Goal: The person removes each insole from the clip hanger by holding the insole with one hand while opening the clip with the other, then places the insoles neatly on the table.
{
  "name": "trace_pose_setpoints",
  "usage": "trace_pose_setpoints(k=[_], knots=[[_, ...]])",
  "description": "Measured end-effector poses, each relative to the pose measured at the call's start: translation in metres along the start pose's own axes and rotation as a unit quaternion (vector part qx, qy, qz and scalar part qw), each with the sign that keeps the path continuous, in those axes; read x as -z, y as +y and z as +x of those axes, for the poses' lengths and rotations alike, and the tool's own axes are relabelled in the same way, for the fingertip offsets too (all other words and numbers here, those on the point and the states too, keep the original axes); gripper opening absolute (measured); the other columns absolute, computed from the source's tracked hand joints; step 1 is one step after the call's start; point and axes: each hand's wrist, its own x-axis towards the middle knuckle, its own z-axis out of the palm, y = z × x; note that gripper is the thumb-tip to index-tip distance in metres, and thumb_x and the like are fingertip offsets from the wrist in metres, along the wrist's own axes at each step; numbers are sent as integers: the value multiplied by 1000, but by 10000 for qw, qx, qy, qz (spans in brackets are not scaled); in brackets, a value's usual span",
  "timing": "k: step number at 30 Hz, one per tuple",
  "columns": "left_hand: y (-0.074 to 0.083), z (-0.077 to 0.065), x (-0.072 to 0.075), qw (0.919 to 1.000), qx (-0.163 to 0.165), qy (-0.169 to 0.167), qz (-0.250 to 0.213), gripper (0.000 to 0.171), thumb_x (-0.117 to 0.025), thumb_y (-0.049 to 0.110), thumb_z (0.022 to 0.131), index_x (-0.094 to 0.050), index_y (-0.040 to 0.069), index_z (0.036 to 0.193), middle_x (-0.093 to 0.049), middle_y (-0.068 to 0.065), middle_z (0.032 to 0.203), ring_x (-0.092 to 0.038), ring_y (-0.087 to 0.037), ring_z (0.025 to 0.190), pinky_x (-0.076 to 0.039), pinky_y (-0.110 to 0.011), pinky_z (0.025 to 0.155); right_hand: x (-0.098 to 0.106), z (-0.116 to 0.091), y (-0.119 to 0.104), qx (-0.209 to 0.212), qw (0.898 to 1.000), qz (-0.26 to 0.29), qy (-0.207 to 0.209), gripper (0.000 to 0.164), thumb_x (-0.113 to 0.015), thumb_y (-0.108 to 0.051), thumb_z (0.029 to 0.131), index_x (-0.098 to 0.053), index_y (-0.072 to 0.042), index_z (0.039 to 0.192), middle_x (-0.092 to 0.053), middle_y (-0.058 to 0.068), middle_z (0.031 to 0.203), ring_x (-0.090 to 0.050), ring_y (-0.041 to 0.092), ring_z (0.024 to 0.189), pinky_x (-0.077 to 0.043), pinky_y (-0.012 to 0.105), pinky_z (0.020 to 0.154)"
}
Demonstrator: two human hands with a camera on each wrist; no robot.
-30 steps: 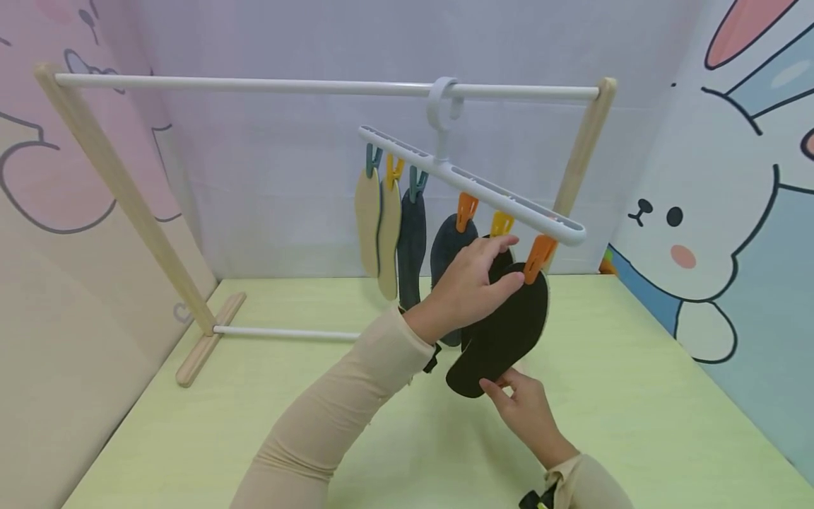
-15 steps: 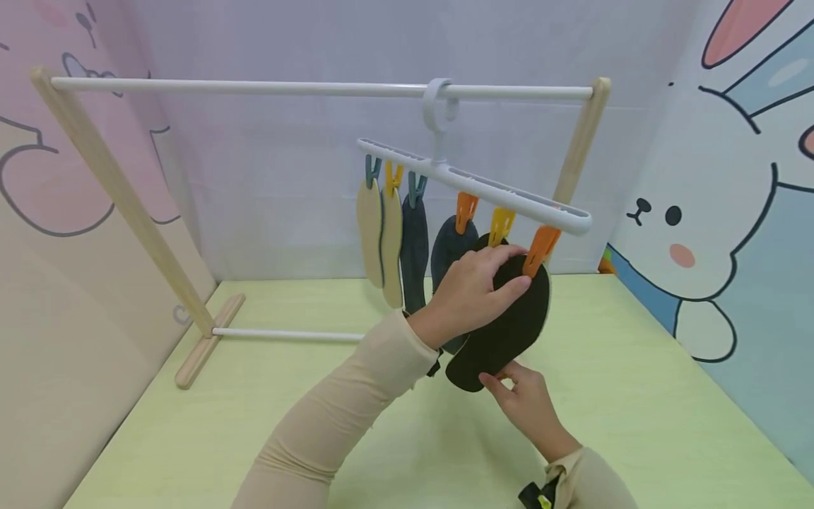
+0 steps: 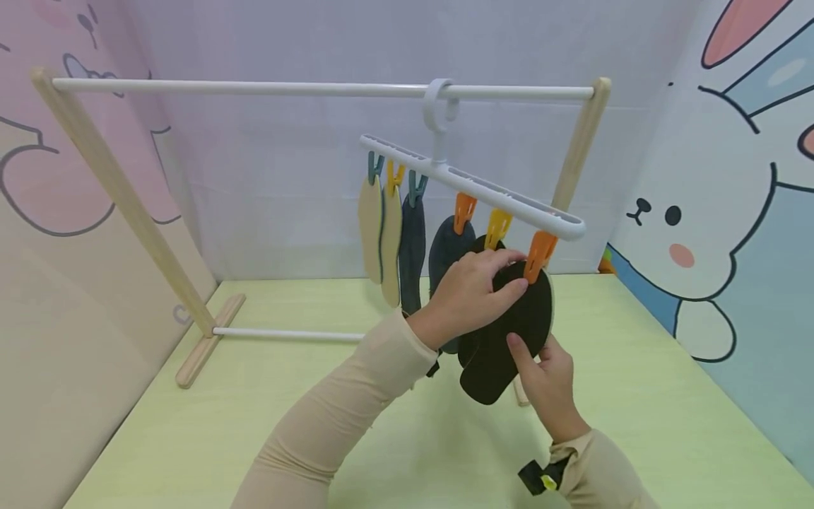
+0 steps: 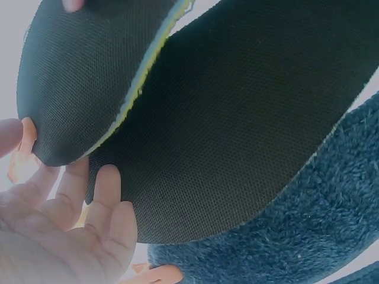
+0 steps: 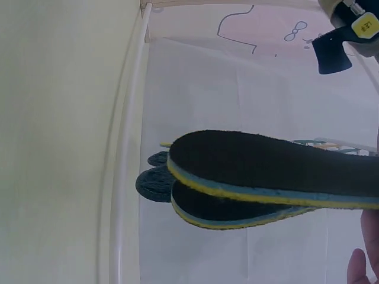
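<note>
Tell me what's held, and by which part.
The right grip pinches the nearest black insole by its side edge, below the orange clip. The left grip is at the clipped end; whether it holds anything cannot be told.

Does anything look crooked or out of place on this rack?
Mildly, yes: the white hanger runs at a slant to the rail, not along it. In the head view the front black insole hangs askew, its lower end left of its orange clip, with the right hand holding it.

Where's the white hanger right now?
In the head view, the white hanger hooks over the rack's top rail, right of its middle, above the clipped insoles.
</note>
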Motion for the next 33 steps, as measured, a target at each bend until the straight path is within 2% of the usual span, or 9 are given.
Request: trace_pose_setpoints(k=[2, 4, 13, 15, 18, 22, 28, 30, 33], knots=[[0, -1, 0, 10000, -3, -11, 33, 36, -57, 18, 96, -58, 5, 130, -64, -9, 121, -58, -21, 100, -43, -30, 87, 1, 2, -2, 32, 9999, 112, 45, 13, -64, 0, 89, -62, 11, 96, -60, -26, 83, -57, -8, 84, -42, 11, 75], [0, -2, 0, 10000, 1, -18, 48, 36, -57, 18, 96, -58, 5, 129, -64, -8, 120, -58, -20, 98, -44, -29, 86, 2, 4, -3, 92, 9997, 191, 91, 13, -63, 3, 89, -62, 13, 97, -59, -28, 84, -57, -9, 84, -43, 11, 75], [2, -1, 2, 9999, -5, -49, -132, 33, -56, 19, 97, -60, 3, 125, -65, -9, 119, -59, -21, 104, -44, -29, 88, 1, 4, -6, 337, 9991, 256, 20, 10, -64, 5, 87, -63, 12, 94, -60, -27, 82, -58, -9, 80, -44, 10, 71], [2, 0, 2, 9997, -10, -69, -248, 32, -56, 20, 98, -61, 2, 124, -65, -9, 117, -59, -20, 104, -45, -27, 87, 0, 3, -6, 410, 9990, 167, -13, 8, -65, 5, 87, -63, 11, 92, -62, -23, 80, -58, -9, 80, -44, 10, 71], [2, 0, 2, 9986, 42, -100, -510, 32, -54, 21, 99, -59, 1, 124, -65, -10, 115, -59, -19, 102, -45, -24, 85, -2, 2, -5, 506, 9986, 96, -74, 7, -65, 3, 87, -64, 9, 90, -68, -7, 78, -58, -10, 80, -44, 10, 72], [4, 1, 1, 9954, 294, -125, -903, 32, -51, 22, 101, -57, 2, 125, -66, -8, 108, -58, -16, 93, -46, -22, 79, -4, 0, -5, 548, 9984, 40, -155, 10, -67, -2, 89, -65, 8, 90, -70, 15, 79, -58, -9, 82, -44, 10, 73], [8, 4, 0, 9889, 770, -34, -1270, 38, -49, 27, 101, -53, 6, 132, -64, -5, 98, -54, -15, 83, -44, -23, 67, -7, -3, -6, 518, 9982, -48, -295, 13, -67, -7, 90, -65, 6, 89, -69, 18, 81, -59, -5, 81, -44, 11, 72], [8, 4, 0, 9857, 805, 2, -1482, 35, -48, 26, 102, -55, 5, 128, -61, -5, 89, -53, -16, 78, -42, -22, 64, -8, -3, -6, 542, 9980, -58, -305, 13, -67, -6, 90, -65, 6, 88, -69, 17, 80, -59, -4, 80, -44, 11, 71], [9, 5, 0, 9752, 782, -23, -2071, 28, -44, 20, 103, -56, 1, 121, -53, -7, 78, -48, -17, 70, -40, -22, 62, -9, -3, -8, 606, 9977, -66, -297, 13, -67, -6, 90, -65, 6, 86, -69, 17, 78, -59, -3, 79, -44, 12, 71]])
